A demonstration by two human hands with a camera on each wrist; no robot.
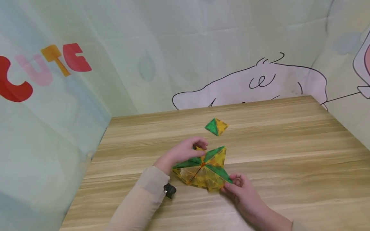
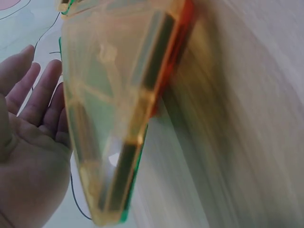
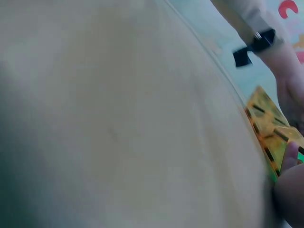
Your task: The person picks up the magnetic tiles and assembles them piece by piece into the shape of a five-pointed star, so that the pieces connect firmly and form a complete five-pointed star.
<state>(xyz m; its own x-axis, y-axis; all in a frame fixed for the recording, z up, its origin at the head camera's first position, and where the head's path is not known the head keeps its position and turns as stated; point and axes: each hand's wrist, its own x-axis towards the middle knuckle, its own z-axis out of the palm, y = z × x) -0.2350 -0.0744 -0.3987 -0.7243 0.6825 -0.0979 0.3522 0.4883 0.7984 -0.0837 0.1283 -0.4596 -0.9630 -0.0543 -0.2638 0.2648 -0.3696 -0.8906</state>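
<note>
A star-like structure of translucent yellow and green triangular magnetic tiles sits on the table, its pieces meeting at an orange centre. My left hand arches over its far left side, fingers loosely bent. In the left wrist view that hand shows its palm and relaxed fingers beside a yellow tile seen close up. At the near right corner, my right hand pinches the structure's edge between thumb and fingers. Only part of the right hand appears in the right wrist view, by the yellow tiles.
Beyond the structure, a green triangular tile and a yellow one lie joined edge to edge. The wood-grain table meets printed cloth at its back and sides. A black strap device is on the left wrist.
</note>
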